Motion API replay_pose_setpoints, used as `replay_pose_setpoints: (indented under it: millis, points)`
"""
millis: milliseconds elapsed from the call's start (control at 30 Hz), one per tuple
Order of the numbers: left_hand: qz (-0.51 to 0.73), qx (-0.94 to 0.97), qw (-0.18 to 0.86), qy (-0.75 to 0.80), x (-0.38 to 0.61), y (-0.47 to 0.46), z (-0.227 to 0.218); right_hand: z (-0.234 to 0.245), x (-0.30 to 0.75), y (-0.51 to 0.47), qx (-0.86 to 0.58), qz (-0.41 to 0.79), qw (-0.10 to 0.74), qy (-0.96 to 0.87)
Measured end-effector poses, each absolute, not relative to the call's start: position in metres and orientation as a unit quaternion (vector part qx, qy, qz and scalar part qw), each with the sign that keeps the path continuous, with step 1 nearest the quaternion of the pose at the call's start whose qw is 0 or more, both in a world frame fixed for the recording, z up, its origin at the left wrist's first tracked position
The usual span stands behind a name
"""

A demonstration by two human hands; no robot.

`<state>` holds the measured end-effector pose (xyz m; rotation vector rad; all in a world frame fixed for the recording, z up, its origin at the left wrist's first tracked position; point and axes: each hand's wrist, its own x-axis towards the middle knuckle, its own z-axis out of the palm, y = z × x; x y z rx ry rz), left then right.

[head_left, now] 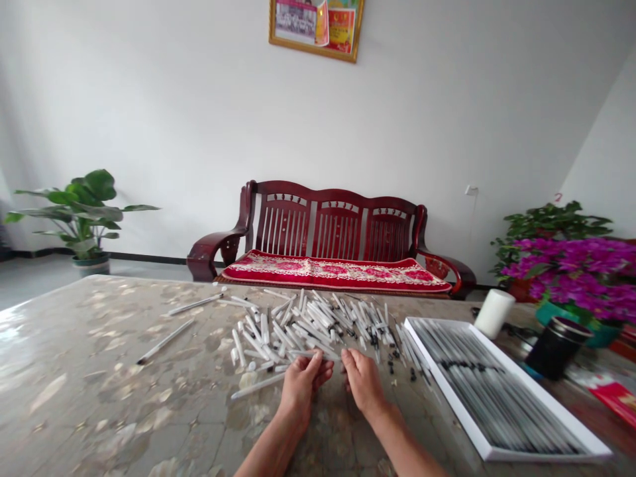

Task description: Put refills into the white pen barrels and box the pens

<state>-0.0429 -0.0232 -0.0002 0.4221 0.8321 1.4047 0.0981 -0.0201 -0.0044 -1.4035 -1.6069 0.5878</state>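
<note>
My left hand [302, 379] is closed in a pinch on a whitish translucent pen barrel [330, 356], which points toward my right hand. Close beside it, my right hand [362, 379] has its thumb and fingers pinched together near the barrel's other end. Whatever those right fingers hold is too small to make out. Just beyond both hands spreads a loose pile of white pen caps and barrels [293, 323]. Small black pen pieces [390, 363] are scattered to the right of the pile. Another pen barrel [258, 385] lies left of my left hand.
A white open box [450, 391] filled with rows of pens stands at right. Past it are a white roll [495, 313], a dark cup [559, 347] and purple flowers [581, 268]. Two single pens [165, 341] lie on the left of the patterned table [99, 397]. A wooden bench [338, 212] stands behind.
</note>
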Motion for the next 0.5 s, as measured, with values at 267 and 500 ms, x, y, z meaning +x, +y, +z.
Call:
replay_pose_setpoints:
  millis: [267,500]
  points:
    - [0.621,0.185,0.661,0.378,-0.0435,-0.0232,0.0026,-0.0019,0.0979,-0.0208,-0.550,0.249,0.446,-0.661]
    - [0.623,0.190,0.656,0.380,-0.0433,-0.0210,-0.0045,-0.0024,0.0979,-0.0212,-0.533,0.226,0.463,-0.671]
